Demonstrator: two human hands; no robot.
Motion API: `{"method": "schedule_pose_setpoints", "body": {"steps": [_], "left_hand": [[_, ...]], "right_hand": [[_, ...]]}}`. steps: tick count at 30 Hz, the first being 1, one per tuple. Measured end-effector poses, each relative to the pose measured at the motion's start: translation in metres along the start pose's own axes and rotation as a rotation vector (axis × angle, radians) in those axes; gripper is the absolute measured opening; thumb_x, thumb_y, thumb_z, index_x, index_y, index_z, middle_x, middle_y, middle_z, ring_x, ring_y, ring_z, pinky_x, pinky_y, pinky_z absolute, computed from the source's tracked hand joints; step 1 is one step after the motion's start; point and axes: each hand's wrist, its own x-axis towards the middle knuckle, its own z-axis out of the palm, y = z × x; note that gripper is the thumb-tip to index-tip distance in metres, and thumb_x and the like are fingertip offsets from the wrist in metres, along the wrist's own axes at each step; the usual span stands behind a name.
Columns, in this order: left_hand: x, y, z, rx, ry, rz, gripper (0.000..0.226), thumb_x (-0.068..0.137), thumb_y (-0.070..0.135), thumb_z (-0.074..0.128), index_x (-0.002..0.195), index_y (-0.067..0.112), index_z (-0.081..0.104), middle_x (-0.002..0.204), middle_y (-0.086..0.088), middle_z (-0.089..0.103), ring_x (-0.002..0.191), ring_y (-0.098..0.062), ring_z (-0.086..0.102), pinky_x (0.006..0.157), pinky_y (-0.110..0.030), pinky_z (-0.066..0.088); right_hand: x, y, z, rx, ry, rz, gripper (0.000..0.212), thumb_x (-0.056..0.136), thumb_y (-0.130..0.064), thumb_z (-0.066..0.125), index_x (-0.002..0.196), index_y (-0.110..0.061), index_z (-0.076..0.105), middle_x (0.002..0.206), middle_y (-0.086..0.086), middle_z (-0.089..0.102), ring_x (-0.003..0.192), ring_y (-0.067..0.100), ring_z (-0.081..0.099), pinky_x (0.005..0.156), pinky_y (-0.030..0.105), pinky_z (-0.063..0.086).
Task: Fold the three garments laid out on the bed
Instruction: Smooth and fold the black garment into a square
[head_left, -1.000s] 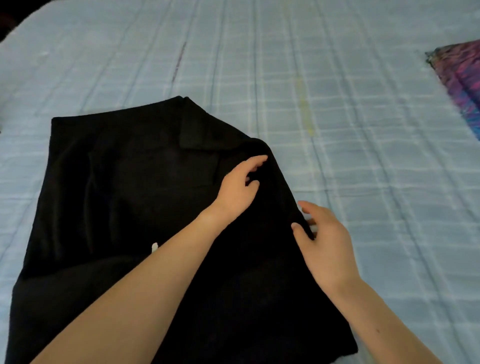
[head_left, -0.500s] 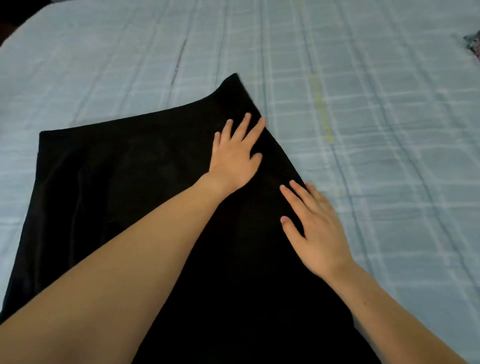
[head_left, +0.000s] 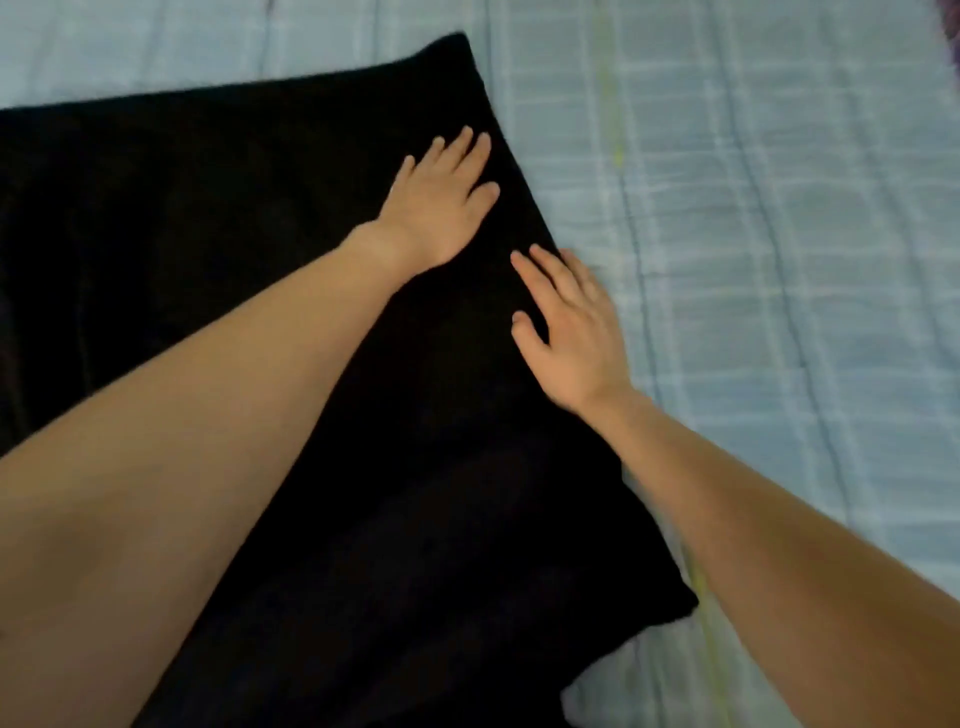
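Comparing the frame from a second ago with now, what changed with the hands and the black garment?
Both hands let go. The left hand, which pinched a folded-over flap, and the right hand, which gripped the side edge, now lie flat on the black garment near its right edge. The raised flap no longer shows. The garment stays spread on the blue checked bed cover.

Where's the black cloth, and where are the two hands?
black garment (head_left: 208, 234), head view, flat upper part.
left hand (head_left: 441, 202), head view, back of hand.
right hand (head_left: 571, 332), head view, back of hand.
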Motion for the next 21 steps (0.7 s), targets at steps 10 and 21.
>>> {"method": "schedule_pose_setpoints", "body": {"steps": [10,21], "left_hand": [[-0.384,-0.022,0.033,-0.122,0.097,-0.228,0.062,0.100,0.055,0.021,0.155,0.026,0.028,0.161,0.008,0.028,0.152,-0.008,0.012,0.125,-0.034,0.004],[-0.407,-0.039,0.034,0.012,0.338,-0.182,0.027,0.092,0.027,0.069,0.109,0.007,0.071,0.103,-0.009,0.074,0.108,-0.029,0.067,0.114,-0.049,0.035]], "right_hand": [[0.010,-0.004,-0.022,-0.229,-0.313,0.014,0.063,0.105,-0.043,0.037,0.160,-0.022,0.015,0.168,0.005,0.011,0.153,0.032,0.006,0.123,0.048,0.010],[-0.176,-0.139,-0.026,-0.266,-0.513,-0.375,0.059,0.103,-0.051,0.026,0.159,-0.032,0.018,0.164,-0.011,0.024,0.153,0.010,0.011,0.126,0.039,-0.002]]}}
